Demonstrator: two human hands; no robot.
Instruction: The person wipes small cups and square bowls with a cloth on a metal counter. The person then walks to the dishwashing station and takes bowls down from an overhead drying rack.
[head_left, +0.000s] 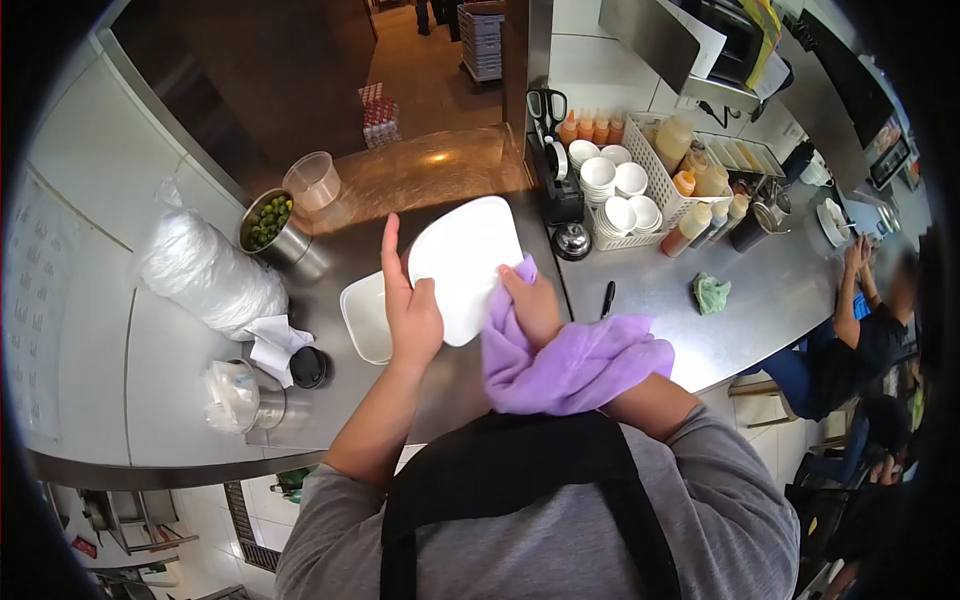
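Observation:
A white dish [465, 262] with rounded corners is tilted up between my hands above the steel counter. My left hand [412, 318] grips its left edge at the thumb, while the fingers point upward. My right hand [533, 305] is closed on a purple cloth [570, 368] and presses at the dish's right edge, thumb on the near face. The cloth drapes over my right wrist and forearm. Another white dish [366, 320] rests on the counter behind my left hand, partly covered by it.
Left stand a metal container of green limes [266, 222], a clear plastic tub [313, 182], a bulky plastic bag [205, 265] and a black lid [309, 367]. Right are small white bowls [598, 175], sauce bottles [687, 228], a bell [571, 241], a marker [608, 299] and a green cloth [711, 294]. People sit far right.

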